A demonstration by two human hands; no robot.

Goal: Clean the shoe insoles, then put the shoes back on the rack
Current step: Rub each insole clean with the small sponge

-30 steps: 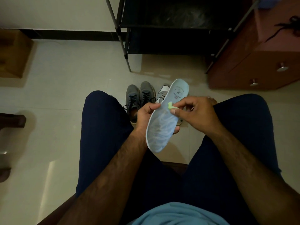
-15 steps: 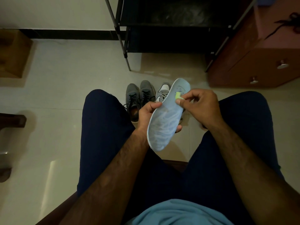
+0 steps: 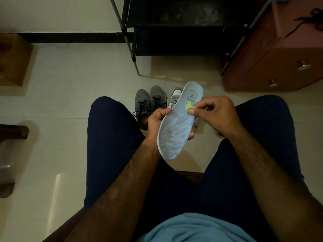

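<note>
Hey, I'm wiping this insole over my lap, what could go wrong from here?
The left hand grips the light blue insole only at mid-length, so pressure near its far end may bend it or twist it loose. The green wipe is a tiny pinch in the right hand and could slip onto the shoes below. The dim light may hide leftover dirt.
</note>
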